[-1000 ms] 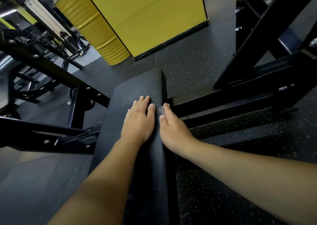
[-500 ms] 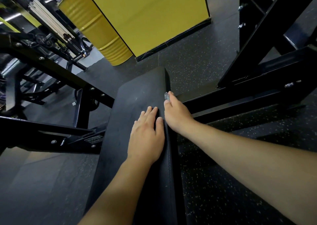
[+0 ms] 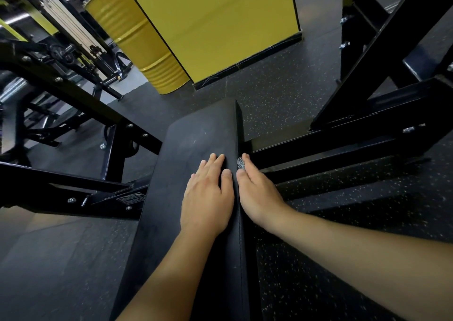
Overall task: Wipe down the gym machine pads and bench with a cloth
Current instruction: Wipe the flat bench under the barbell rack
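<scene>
- the worktop [image 3: 196,144], basically the bench pad, is matte black, with a few faint pale scuffs on the top
- the cloth [image 3: 241,163] is only a tiny sliver peeking out, a grey-and-white speckled pattern
- the floor [image 3: 282,95] is dark charcoal rubber dotted all over with small yellowish and white flecks
- the machine frame [image 3: 355,137] is glossy black with silver bolts
- the drum [image 3: 147,51] is bright yellow with ribbed bands
- the panel [image 3: 220,19] next to it is the same flat yellow, with a black strip along the bottom edge
</scene>
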`<action>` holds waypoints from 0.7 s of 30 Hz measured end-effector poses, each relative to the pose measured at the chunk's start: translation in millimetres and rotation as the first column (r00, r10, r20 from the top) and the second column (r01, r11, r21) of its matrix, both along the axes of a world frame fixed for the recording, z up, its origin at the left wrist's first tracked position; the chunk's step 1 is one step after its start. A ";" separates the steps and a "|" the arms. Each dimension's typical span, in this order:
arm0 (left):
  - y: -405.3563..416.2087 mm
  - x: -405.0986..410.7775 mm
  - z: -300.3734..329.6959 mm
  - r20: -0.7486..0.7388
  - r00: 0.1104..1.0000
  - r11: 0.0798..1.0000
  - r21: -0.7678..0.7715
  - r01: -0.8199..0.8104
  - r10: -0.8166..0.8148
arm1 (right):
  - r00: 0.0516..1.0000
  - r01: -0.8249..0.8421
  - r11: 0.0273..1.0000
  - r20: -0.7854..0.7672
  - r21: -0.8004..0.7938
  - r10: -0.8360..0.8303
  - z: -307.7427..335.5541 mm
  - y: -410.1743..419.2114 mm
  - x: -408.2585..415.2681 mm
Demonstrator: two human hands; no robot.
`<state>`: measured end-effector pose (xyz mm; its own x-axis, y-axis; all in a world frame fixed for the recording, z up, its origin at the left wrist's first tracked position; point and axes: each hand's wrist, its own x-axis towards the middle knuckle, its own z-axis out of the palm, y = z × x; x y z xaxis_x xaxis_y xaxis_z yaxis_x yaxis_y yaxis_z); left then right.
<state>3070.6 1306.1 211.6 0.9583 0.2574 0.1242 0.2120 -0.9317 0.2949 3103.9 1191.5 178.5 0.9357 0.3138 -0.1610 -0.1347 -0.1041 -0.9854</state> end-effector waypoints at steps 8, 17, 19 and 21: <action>1.4 0.5 0.9 0.004 1.000 1.000 0.027 0.010 -0.010 | 0.996 0.084 0.996 -0.033 -0.037 -0.085 8.8 19.7 57.5; 2.7 1.1 0.7 0.010 1.000 1.000 0.015 -0.002 0.002 | 1.000 -0.016 0.998 0.013 -0.067 0.017 -0.1 -3.5 -15.0; 2.4 1.2 0.1 0.005 1.000 1.000 0.015 0.001 -0.001 | 0.999 -0.038 0.999 0.010 -0.035 0.038 -0.2 -8.7 -35.6; 2.8 0.8 -0.6 0.004 1.000 1.000 0.010 0.003 -0.003 | 0.999 -0.045 0.999 0.000 -0.007 0.045 0.2 -10.6 -48.0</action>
<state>3071.5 1308.9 211.1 0.9585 0.2533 0.1306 0.2081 -0.9352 0.2865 3055.9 1180.8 178.7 0.9207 0.3545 -0.1633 -0.1296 -0.1171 -0.9846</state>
